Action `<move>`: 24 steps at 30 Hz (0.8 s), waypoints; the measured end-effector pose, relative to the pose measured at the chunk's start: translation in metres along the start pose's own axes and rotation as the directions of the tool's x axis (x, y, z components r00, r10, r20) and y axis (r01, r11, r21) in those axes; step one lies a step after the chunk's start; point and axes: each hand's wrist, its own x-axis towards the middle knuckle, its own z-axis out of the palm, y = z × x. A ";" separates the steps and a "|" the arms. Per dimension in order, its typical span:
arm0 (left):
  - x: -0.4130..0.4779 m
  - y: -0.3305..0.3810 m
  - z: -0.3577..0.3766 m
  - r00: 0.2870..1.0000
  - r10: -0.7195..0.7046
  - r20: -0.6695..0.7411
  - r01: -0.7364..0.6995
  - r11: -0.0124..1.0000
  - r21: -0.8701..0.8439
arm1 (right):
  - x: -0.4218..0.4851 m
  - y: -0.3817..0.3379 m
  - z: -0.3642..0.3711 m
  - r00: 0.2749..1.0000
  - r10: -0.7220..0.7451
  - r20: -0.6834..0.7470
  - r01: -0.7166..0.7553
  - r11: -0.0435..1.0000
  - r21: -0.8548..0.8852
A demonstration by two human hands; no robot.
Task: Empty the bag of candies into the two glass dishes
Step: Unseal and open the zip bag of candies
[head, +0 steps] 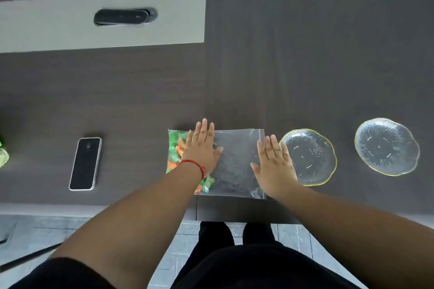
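A clear zip bag (237, 162) lies flat near the front edge of the dark table. Green and orange candies (175, 148) are bunched in its left end; its zip edge faces right. My left hand (202, 150) lies flat, fingers apart, on the candy end. My right hand (276, 166) rests flat over the bag's right edge, fingers spread. Two empty glass dishes with gold rims stand to the right: the near dish (310, 157) right beside my right hand, the far dish (387, 146) further right.
A black phone (85, 164) lies on the table to the left. A dark flat device (124, 17) sits on a pale panel at the back left. Something green (2, 155) shows at the left edge. The table's front edge (94, 209) runs just below the bag.
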 end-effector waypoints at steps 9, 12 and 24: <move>-0.011 -0.001 0.018 0.984 0.028 0.174 -0.034 0.999 0.037 | -0.010 0.009 -0.011 0.990 -0.076 0.116 0.089 0.989 -0.117; -0.017 0.004 0.021 0.978 0.035 0.204 -0.037 0.999 0.007 | -0.007 0.010 -0.016 0.992 -0.086 0.092 0.091 0.994 -0.054; -0.028 0.063 -0.020 0.990 -0.046 0.131 0.118 0.773 -0.623 | 0.000 -0.005 -0.054 0.971 0.209 0.114 -0.211 0.539 0.815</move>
